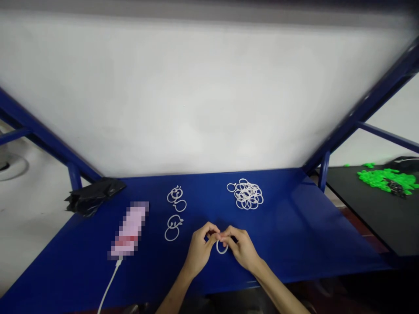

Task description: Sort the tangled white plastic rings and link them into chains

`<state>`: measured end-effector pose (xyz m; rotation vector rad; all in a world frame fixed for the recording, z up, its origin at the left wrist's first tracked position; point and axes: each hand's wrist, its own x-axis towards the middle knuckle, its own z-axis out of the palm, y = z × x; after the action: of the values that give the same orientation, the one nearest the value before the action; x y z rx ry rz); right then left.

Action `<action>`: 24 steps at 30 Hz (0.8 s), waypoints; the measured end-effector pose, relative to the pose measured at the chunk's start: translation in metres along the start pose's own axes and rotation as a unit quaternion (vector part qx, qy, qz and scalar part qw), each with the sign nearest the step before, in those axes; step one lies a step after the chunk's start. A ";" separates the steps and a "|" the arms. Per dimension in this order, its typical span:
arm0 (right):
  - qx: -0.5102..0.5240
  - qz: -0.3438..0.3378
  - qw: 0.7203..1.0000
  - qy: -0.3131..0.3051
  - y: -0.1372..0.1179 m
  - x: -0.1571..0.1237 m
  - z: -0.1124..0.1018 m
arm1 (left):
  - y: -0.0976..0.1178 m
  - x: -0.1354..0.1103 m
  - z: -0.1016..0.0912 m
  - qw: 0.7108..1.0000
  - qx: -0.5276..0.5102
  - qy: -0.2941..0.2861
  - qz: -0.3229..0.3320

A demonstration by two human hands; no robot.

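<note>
Near the front edge of the blue table, a white ring (222,251) hangs between my two hands. My left hand (201,246) pinches its upper part from the left, thumb against fingers. From the right, my right hand (240,247) pinches the same spot, and the fingertips of both hands meet there. Those fingertips hide the top of the ring. To the left lie several open white rings (172,233) with small knobbed ends, spread in two small groups. Beyond my right hand is a heap of white rings (249,195), with one ring (231,187) at its left side.
A blurred-out pink object (129,231) with a white cable (109,283) lies on the left of the blue table (294,244). A crumpled black bag (94,196) is at the back left corner. Green pieces (386,179) lie on a black table at right. Blue frame bars flank a white panel.
</note>
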<state>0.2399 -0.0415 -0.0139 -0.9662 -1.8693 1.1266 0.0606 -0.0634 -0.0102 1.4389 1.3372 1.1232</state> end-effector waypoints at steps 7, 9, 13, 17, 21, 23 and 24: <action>-0.027 -0.047 0.998 -0.025 0.004 -0.004 -0.005 | 0.008 -0.003 0.005 0.999 0.034 -0.022 -0.023; -0.046 -0.044 0.998 -0.028 0.002 0.001 -0.008 | 0.009 0.000 0.002 0.998 0.060 -0.025 -0.012; -0.107 -0.044 0.993 -0.009 0.003 0.026 -0.030 | 0.010 0.024 -0.027 0.982 0.184 0.038 0.029; -0.245 -0.055 0.960 0.121 0.018 0.061 -0.069 | 0.010 0.059 -0.076 0.911 0.387 0.130 0.052; -0.404 -0.046 0.892 0.198 0.033 0.089 -0.097 | -0.006 0.072 -0.104 0.818 0.555 0.148 -0.021; -0.458 -0.040 0.864 0.203 0.040 0.097 -0.103 | -0.016 0.070 -0.105 0.813 0.568 0.126 -0.037; -0.478 -0.036 0.854 0.203 0.043 0.099 -0.104 | -0.020 0.068 -0.104 0.816 0.565 0.115 -0.035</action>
<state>0.2959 0.0968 0.0032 -1.4882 -2.0468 -0.1668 -0.0434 0.0068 -0.0015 2.0413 2.4225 0.3684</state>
